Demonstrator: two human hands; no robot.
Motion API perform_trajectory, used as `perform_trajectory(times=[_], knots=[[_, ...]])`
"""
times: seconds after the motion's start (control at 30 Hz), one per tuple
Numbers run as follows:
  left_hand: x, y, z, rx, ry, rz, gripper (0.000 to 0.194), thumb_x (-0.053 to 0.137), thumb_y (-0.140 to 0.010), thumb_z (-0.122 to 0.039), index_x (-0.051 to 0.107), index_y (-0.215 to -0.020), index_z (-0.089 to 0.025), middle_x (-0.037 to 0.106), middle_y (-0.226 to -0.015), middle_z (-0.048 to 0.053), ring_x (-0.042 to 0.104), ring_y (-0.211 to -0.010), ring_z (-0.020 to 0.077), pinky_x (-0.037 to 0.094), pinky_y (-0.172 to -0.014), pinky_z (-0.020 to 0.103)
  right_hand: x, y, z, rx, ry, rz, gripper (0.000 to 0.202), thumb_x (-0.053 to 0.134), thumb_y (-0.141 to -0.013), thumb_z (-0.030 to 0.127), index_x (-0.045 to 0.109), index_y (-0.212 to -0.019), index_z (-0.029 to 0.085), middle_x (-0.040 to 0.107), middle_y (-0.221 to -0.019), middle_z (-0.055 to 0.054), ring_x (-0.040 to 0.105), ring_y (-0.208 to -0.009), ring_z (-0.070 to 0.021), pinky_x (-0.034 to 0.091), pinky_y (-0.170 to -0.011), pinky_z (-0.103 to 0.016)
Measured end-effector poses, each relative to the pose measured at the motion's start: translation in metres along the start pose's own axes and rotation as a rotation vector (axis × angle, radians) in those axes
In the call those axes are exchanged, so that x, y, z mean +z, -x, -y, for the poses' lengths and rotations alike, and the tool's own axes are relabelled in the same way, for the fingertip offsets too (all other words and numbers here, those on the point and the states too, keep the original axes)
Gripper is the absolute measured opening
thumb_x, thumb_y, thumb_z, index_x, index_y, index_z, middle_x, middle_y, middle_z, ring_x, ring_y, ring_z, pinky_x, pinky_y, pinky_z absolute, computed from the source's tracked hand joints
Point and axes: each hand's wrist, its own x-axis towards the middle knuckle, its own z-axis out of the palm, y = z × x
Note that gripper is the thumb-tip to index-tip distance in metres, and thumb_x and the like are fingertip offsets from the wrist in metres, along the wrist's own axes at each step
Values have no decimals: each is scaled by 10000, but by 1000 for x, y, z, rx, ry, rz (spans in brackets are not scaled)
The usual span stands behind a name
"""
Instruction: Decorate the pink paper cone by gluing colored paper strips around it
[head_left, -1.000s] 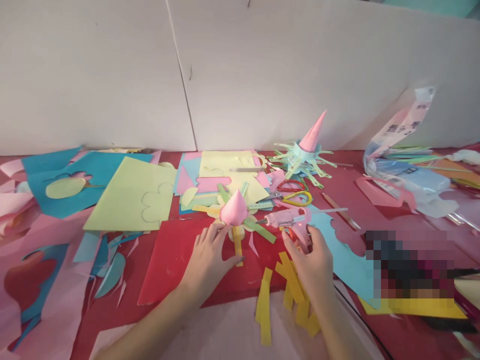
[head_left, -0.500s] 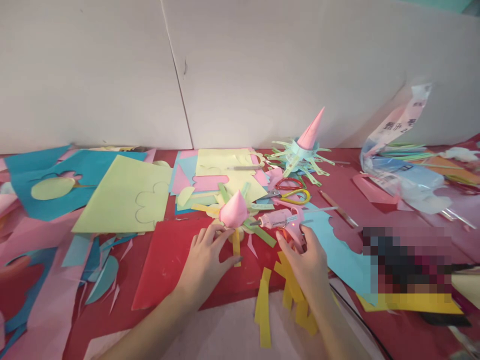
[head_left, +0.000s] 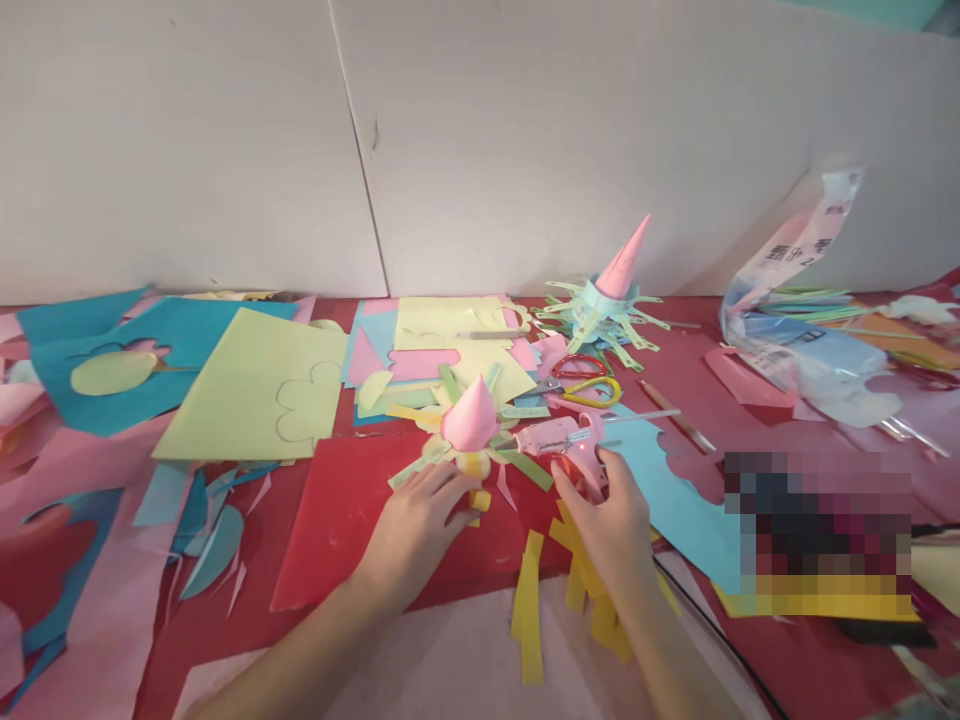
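White wall panels fill the upper half of my view, split by one dark, slanting seam, with a bit of turquoise at the top right corner. Below runs a red table, much of it buried under coloured paper. Pale paper covers the near edge, and pink and blue sheets pile up at the far left. I see a red sheet at the middle, a green sheet with a scalloped outline beside it, and a clear bag at the right. Pixelation hides a patch near the right edge.

My left hand reaches over the red sheet, thumb and forefinger at a bent yellow strip; I cannot tell if they pinch it. My right hand wraps the handle of a pink glue gun, nozzle pointing left. Just left of that nozzle, a pink cone stands point up amid spreading paper strips. Behind, against the wall, sits a spiky model with a taller tip. Scissors and a pencil lie nearby.
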Motion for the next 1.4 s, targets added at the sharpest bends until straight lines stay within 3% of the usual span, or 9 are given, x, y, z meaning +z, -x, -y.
perform_trajectory(times=[0.27,0.47,0.83,1.4], knots=[[1,1,-1,38,-40,-18,149,557,-812,-118,611,-896,-228,648,-884,-8,588,-777,161,465,-681,264,7,3,-5,-244,104,-71,349,564,-802,448,523,-1026,184,589,-884,-56,559,-729,-166,444,-601,-260],[1,0,0,-6,-18,-5,64,600,-827,-245,639,-878,-239,629,-866,-10,561,-770,160,452,-656,258,11,4,0,-391,183,-99,291,559,-820,379,514,-1023,176,594,-858,-53,583,-739,-167,456,-568,-245],[0,0,0,-1,-8,18,100,581,-845,-280,658,-875,-223,615,-839,2,538,-760,162,447,-662,269,16,7,2,-371,324,-95,275,546,-824,354,526,-1032,173,618,-881,-47,602,-770,-177,450,-578,-245],[0,0,0,-3,-9,20,73,598,-834,-269,649,-832,-218,611,-821,-3,534,-753,162,438,-653,269,13,9,0,-372,288,-57,275,526,-846,341,515,-1065,175,616,-900,-52,602,-786,-177,469,-600,-254]])
